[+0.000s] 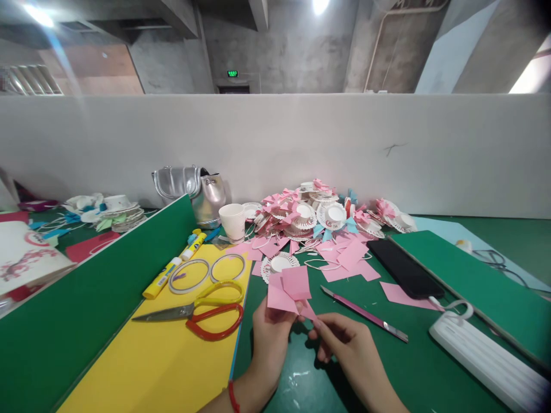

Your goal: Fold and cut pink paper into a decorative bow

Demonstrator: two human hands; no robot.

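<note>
There is writing on a green sign, far past the hands, but it is too small to read. Two glue sticks, up and to the left of the left hand, have blue marks too tiny to read. Red letters on a plate in the pile past the hands are too small to read for sure.

Two hands are working. The left hand is curled closed around some pink paper, with one red band on its wrist. The right hand pinches the paper's low corner with thumb and finger. The paper is up between both hands. I can't tell if it is one piece or more.

Left of the left hand are one pair of scissors and two tape rolls. Right of the right hand are one knife, one black phone and one white power strip. One white cup stands past the left hand.
</note>
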